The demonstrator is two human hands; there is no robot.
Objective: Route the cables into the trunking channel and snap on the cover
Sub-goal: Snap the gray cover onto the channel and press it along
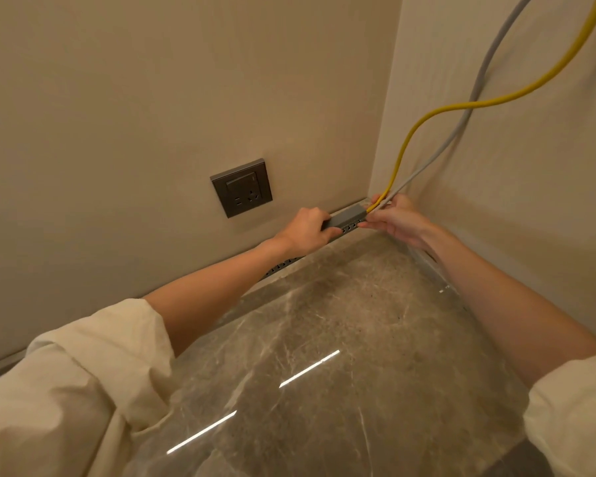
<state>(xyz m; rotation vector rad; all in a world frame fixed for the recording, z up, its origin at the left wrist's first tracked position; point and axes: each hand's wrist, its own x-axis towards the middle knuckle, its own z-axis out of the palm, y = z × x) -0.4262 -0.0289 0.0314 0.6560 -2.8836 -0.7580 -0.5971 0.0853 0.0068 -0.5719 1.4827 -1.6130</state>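
Observation:
A grey slotted trunking channel runs along the foot of the back wall on a marble counter, ending near the corner. My left hand grips the trunking from above, fingers curled over its top. A yellow cable and a grey cable hang down from the upper right and enter the channel's end at the corner. My right hand pinches both cables where they meet the trunking's end. More of the slotted channel shows below my left forearm. Whether a cover lies on the channel I cannot tell.
A dark wall socket sits on the back wall just left of my left hand. The side wall closes the corner on the right. The marble counter stretches toward me between my arms.

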